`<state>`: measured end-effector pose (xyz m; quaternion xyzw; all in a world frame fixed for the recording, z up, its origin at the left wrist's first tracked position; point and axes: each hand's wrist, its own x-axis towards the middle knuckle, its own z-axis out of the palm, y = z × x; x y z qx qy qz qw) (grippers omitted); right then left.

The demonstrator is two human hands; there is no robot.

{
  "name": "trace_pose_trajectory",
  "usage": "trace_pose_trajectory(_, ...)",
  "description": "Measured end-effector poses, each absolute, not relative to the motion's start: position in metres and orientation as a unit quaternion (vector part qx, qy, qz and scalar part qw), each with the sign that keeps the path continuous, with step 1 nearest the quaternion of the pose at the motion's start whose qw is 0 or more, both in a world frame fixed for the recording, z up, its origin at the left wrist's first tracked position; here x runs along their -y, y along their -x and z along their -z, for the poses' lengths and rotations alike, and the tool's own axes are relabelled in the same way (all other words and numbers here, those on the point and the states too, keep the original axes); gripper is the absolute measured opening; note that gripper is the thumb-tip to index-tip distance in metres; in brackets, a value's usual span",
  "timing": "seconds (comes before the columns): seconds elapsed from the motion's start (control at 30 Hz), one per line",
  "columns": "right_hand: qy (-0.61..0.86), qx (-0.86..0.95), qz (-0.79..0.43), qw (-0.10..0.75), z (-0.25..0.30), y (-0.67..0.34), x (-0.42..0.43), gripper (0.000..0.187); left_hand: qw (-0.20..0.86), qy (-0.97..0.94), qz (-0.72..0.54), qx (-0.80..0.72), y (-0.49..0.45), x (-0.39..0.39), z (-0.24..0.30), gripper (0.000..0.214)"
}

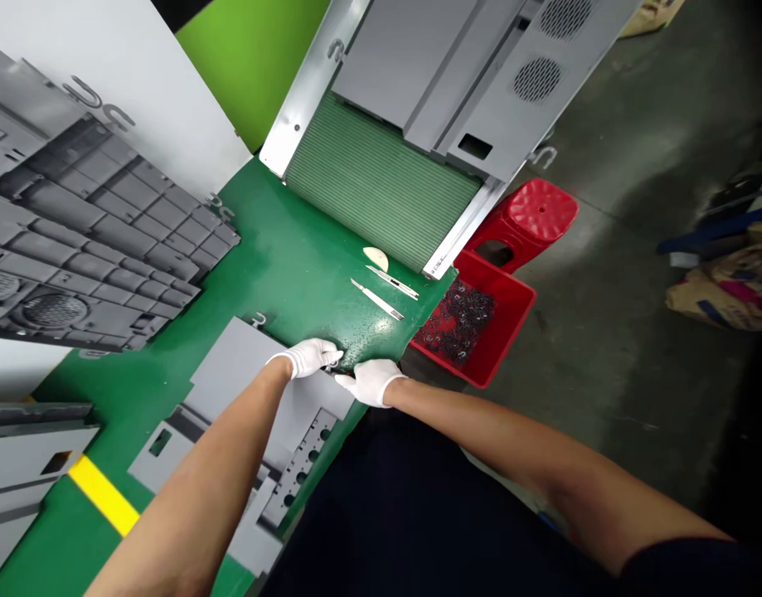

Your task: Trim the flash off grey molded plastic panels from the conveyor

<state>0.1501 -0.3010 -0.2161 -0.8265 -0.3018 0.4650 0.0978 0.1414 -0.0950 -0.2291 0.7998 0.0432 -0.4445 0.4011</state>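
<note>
Both my hands wear white gloves and meet at the far edge of a grey sheet-metal panel [244, 373] lying on the green work table [281, 240]. My left hand [304, 358] pinches a small metal clip [334, 361] at its fingertips, and the clip is partly hidden. My right hand [371, 381] sits just beside it, fingers pointing at the clip and resting at the panel's edge. Beyond my hands lie two slim craft knives [376, 299] and a cream half-round piece [376, 259].
A red plastic crate [502, 319] full of dark metal clips stands past the table's corner, with a red stool [539, 211] behind it. Large grey panels with ribbed and green-slatted parts [381, 182] lie on the table. Sacks [722, 290] sit on the concrete floor at right.
</note>
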Motion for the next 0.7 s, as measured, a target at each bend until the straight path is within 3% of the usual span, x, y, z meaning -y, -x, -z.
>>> trace_pose_trajectory(0.7,0.822,0.330,-0.446,0.128,0.219,-0.151,0.301,0.087,0.399,-0.817,0.411,-0.069,-0.144,0.093,0.221,0.047)
